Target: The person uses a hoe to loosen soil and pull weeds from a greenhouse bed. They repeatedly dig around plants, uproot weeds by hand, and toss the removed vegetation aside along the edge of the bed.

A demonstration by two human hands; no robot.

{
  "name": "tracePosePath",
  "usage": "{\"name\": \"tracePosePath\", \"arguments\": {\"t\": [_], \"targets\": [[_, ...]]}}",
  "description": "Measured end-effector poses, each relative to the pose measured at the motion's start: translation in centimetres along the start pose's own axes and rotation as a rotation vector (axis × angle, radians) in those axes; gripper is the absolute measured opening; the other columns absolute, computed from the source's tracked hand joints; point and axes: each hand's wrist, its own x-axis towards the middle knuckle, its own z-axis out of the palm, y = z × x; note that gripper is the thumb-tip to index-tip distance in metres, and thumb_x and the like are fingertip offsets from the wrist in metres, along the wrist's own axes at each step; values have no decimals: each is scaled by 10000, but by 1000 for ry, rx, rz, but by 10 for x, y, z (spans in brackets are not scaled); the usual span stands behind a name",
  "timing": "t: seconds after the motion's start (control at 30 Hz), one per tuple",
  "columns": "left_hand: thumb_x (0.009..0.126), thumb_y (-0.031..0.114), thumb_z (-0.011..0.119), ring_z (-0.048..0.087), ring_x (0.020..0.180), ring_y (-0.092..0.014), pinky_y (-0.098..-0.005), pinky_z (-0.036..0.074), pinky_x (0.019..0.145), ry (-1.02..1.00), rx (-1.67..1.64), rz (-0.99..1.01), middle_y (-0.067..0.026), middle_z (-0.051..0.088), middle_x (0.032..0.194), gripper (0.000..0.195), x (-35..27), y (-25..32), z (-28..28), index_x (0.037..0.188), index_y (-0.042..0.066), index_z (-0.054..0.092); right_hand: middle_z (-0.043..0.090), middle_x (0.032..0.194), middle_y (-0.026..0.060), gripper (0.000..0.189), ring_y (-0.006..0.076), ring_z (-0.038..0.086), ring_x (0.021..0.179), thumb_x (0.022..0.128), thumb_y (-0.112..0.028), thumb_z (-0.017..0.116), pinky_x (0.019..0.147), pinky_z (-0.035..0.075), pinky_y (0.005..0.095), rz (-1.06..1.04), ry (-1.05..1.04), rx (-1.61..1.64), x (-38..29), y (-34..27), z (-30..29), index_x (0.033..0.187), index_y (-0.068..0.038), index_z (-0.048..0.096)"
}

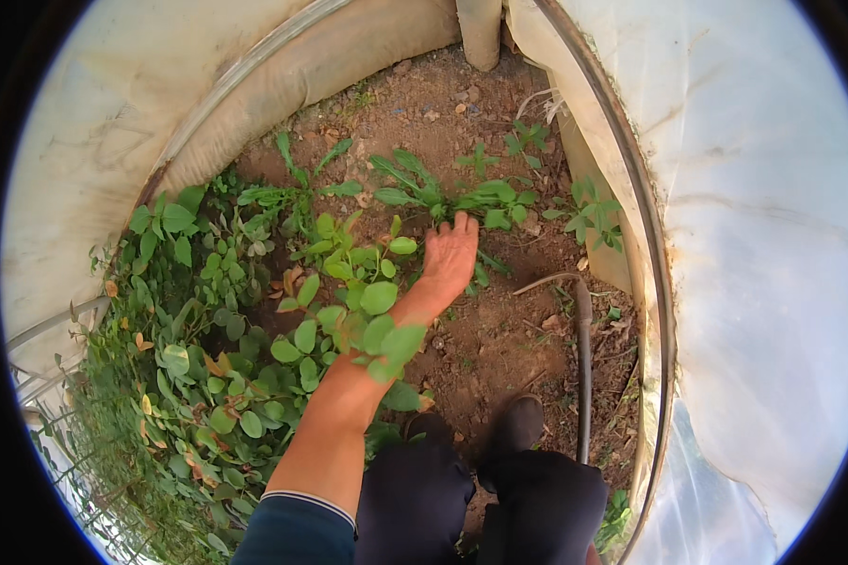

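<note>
My left hand point(452, 248) reaches forward to the soil, its fingers curled down at the base of a low, leafy green weed point(413, 185). Long leaves fan out beyond the fingers, and the fingertips are partly hidden among them. Broader leaves point(495, 194) spread just right of the knuckles. Rounded leaves of a shrub branch point(378, 298) hang across my left forearm. Of my right side, only a sliver of skin shows at the bottom edge beside the knee; the right hand itself is out of view.
A dense leafy shrub point(205, 395) fills the left. Plastic sheeting point(756, 247) rises on both sides, with a metal hoop point(629, 141) at right. A sickle-like tool point(584, 367) with a dark handle lies right of my shoes point(519, 421). A post point(479, 35) stands ahead.
</note>
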Motion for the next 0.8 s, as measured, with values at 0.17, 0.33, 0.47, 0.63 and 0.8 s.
{"name": "tracePosePath", "arguments": {"t": [0.17, 0.33, 0.47, 0.63, 0.8], "targets": [[734, -21, 638, 531, 1106, -419, -539, 459, 837, -6, 210, 23, -172, 345, 1425, 668, -13, -10, 1, 1346, 13, 374, 625, 765, 62, 431, 136, 548, 678, 943, -366, 463, 581, 462, 325, 35, 37, 75, 22, 30, 10, 871, 25, 630], [719, 59, 722, 640, 724, -338, -450, 512, 596, 52, 334, 40, -241, 506, 1143, 648, -12, -38, 0, 1286, -25, 418, 624, 741, 53, 451, 118, 537, 664, 954, -366, 444, 570, 458, 312, 105, -2, 354, 38, 82, 20, 851, 33, 626], [812, 149, 673, 633, 695, -389, -505, 507, 595, 140, -143, -89, -258, 553, 984, 357, -11, -32, -1, 1048, -24, 468, 622, 697, 58, 401, 110, 523, 632, 930, -322, 474, 554, 457, 320, 49, 135, 222, 46, 69, 32, 807, 32, 615], [856, 166, 617, 633, 728, -393, -513, 509, 637, -91, -289, -290, -251, 626, 817, 291, 6, -26, 5, 1027, -55, 539, 574, 550, 125, 216, 111, 530, 564, 713, -170, 687, 502, 442, 365, -60, 86, 11, 51, 14, 10, 709, 30, 603], [864, 137, 583, 625, 721, -380, -509, 488, 618, -40, -415, -312, -239, 617, 763, 286, -2, -38, 26, 1061, -70, 567, 565, 553, 139, 243, 108, 520, 564, 706, -185, 701, 495, 439, 361, -28, 94, -116, 61, 32, 18, 699, 32, 591]]}}
